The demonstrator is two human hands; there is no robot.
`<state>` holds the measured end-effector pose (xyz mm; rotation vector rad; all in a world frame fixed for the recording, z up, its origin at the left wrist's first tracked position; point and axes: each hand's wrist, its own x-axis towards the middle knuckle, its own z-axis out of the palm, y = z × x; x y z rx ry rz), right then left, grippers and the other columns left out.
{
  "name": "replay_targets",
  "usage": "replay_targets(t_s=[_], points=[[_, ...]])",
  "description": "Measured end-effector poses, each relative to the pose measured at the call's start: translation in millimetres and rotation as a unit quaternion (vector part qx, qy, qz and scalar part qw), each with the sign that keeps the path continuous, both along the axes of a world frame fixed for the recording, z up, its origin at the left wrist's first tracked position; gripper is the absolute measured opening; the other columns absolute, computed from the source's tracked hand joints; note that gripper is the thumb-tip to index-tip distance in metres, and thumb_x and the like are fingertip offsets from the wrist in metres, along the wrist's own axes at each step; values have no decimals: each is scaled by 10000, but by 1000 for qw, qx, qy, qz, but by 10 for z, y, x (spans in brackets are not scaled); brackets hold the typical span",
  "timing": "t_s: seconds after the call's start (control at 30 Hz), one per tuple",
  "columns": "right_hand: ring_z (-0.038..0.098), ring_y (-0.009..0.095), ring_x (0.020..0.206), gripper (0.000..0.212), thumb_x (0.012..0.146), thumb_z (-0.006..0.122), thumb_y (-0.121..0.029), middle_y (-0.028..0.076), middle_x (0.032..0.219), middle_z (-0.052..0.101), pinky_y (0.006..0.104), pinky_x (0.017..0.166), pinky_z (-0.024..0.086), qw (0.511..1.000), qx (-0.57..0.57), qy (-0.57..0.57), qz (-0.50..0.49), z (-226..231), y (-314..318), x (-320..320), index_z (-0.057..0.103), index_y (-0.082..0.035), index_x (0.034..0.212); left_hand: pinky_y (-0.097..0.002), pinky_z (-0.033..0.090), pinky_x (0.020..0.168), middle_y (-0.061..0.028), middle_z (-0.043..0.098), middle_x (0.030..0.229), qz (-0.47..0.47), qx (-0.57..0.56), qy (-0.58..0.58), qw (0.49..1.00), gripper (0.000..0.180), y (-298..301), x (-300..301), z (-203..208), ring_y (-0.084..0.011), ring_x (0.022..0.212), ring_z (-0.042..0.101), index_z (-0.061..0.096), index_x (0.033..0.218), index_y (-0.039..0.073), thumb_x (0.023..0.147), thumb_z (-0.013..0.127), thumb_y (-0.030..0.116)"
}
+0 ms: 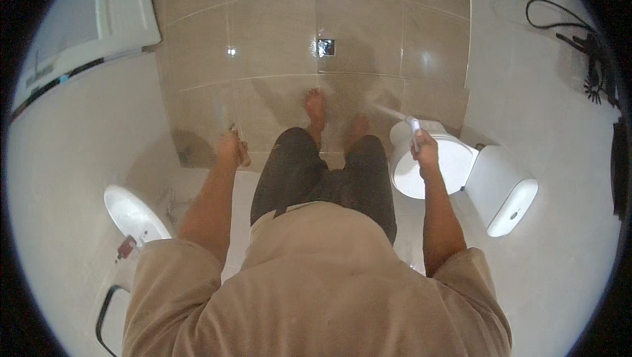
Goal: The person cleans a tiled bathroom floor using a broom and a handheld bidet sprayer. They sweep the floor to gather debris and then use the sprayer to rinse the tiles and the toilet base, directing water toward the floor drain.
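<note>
The right hand [425, 150] is gripping the white sprayer [413, 124] above the toilet's [409, 179] far edge and is directing a jet [388, 111] toward the tiled floor [276, 41], where a low, steady angle should limit splash, while the left hand [230, 150] is hanging curled, contents indeterminable.

One head-worn fisheye camera looks steeply down, very near the beige cloth shirt [329, 284], with the glossy brown rectangular-tiled floor [276, 34] farther off; toward the dark circular rim, bent walls make distance hard to judge.
</note>
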<state>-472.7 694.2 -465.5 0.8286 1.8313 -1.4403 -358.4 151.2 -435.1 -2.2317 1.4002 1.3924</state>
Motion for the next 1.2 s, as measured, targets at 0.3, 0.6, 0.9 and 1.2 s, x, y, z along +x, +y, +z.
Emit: replay_targets(t_s=[0.3, 0.6, 0.9, 1.2], points=[[639, 346, 924, 340, 988, 607, -272, 177, 984, 658, 445, 829, 510, 966, 34, 96, 238, -313, -381, 397, 638, -43, 1238, -390, 519, 561, -80, 614, 859, -231, 138, 114, 956, 243, 962, -1156, -1511, -241, 678, 626, 587, 1106, 46, 944, 664, 210], [631, 380, 939, 353, 950, 611, -158, 203, 1026, 630, 425, 828, 512, 922, -2, 173, 346, 637, -448, 461, 603, -6, 1268, -425, 516, 609, -98, 677, 804, -398, 160, 130, 894, 298, 2491, -1361, -2726, -246, 693, 651, 660, 1124, 24, 913, 683, 233], [622, 467, 974, 448, 957, 617, -239, 261, 1074, 625, 496, 850, 525, 945, 12, 129, 300, 534, -305, 311, 547, -15, 1339, -355, 467, 549, -80, 639, 704, -346, 266, 135, 889, 260, 3749, -1694, -2610, -203, 658, 628, 673, 906, -27, 897, 642, 232], [665, 278, 987, 417, 987, 611, -191, 165, 1065, 690, 389, 852, 523, 977, 29, 208, -33, 83, 393, 47, 569, 1, 1355, -441, 538, 649, -145, 676, 931, -523, 113, 36, 844, 353, 3310, -1716, -2102, -287, 818, 658, 630, 1119, -12, 927, 662, 282]])
